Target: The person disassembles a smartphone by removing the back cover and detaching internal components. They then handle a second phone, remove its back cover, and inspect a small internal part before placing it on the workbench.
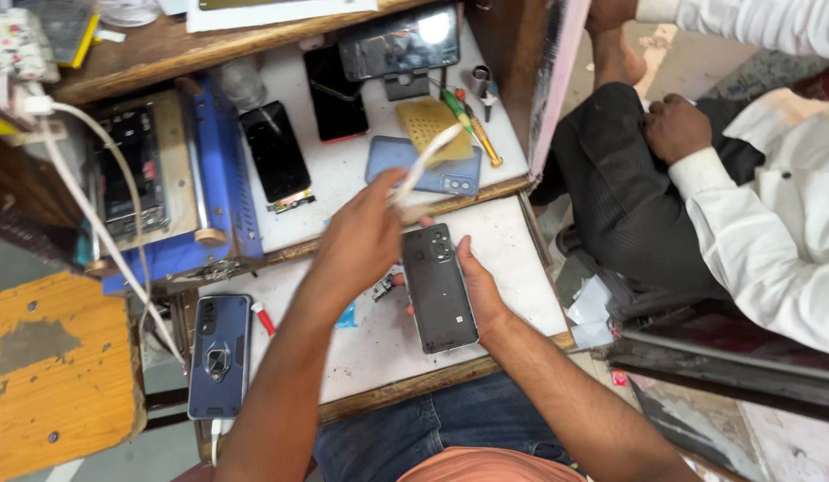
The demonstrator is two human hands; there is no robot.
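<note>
Left hand (pixel 365 236) raised over right-held phone (pixel 438 287)

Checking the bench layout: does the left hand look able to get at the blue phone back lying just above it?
Probably yes: the left hand sits just below the blue phone back, nothing between, though it already grips a white strip lying across it.

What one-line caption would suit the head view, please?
Right hand steadies a dark phone on the white bench; left hand lifts a white strip.
</note>
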